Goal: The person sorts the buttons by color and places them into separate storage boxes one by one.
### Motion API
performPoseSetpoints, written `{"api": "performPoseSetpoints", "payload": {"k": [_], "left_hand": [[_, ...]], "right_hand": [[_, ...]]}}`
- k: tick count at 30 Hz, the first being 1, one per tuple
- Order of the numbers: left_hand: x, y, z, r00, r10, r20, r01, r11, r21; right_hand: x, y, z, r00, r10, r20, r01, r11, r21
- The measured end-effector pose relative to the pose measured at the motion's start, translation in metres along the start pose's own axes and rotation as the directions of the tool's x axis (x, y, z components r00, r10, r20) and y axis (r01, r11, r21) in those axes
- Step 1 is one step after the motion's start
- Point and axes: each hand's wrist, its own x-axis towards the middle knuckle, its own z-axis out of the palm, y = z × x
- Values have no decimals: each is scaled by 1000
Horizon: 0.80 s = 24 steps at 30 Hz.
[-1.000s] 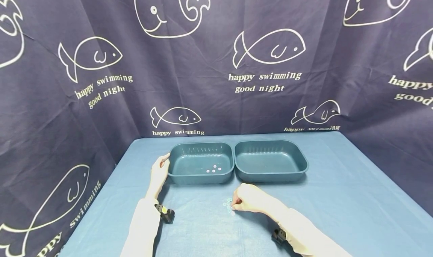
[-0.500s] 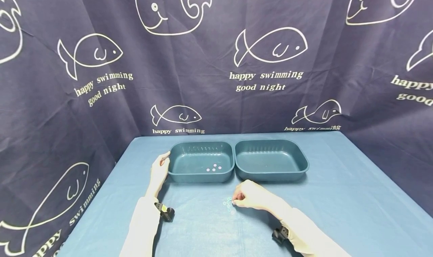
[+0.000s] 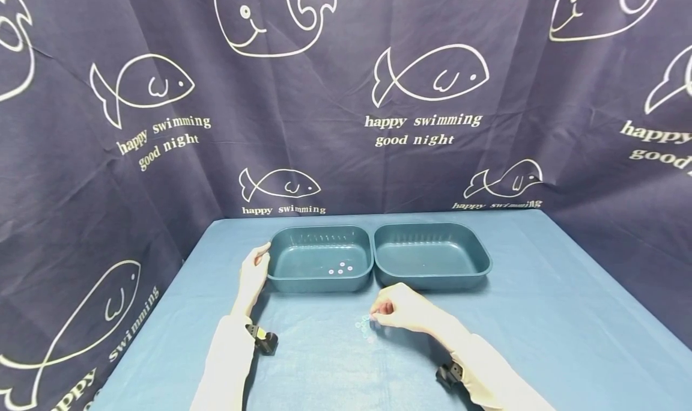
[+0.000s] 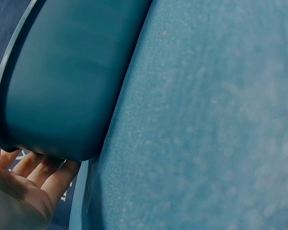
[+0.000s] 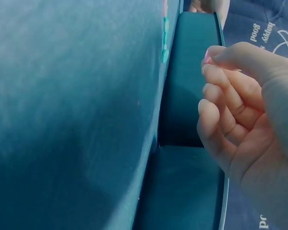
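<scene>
In the head view, my left hand [image 3: 253, 276] rests against the left end of the left teal bin [image 3: 319, 285]; its fingers [image 4: 62, 179] touch the end wall below the rim. Several small pink button-like discs [image 3: 340, 271] lie on that bin's floor. My right hand [image 3: 405, 307] is in front of the gap between the bins, pinching a small pink button-like disc [image 5: 207, 56] between thumb and index finger. The other right fingers are loosely curled. Just left of its fingertips, several pale teal discs [image 3: 358, 325] lie in a small group on the cloth, with a pinkish one [image 3: 370, 340] nearest me.
A second teal bin [image 3: 432, 283] stands right beside the left one, nothing showing inside. A light blue cloth [image 3: 313, 363] covers the table. Behind and at the sides hangs a dark curtain [image 3: 346, 158] with white fish drawings. Each wrist carries a black camera [image 3: 265, 340].
My right hand has risen from among the discs and moved slightly toward the bins, fingertips still pinched. The left hand stays at the left bin's end.
</scene>
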Motion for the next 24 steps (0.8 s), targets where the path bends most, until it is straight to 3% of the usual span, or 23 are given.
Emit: {"api": "performPoseSetpoints", "payload": {"k": [11, 24], "left_hand": [[2, -1, -1, 1000, -2, 0, 2, 1000, 1], [0, -1, 0, 1000, 8, -7, -8, 1000, 8]], "right_hand": [[3, 1, -8, 997, -57, -61, 57, 998, -3], [9, -6, -17, 993, -52, -104, 48, 998, -40]]}}
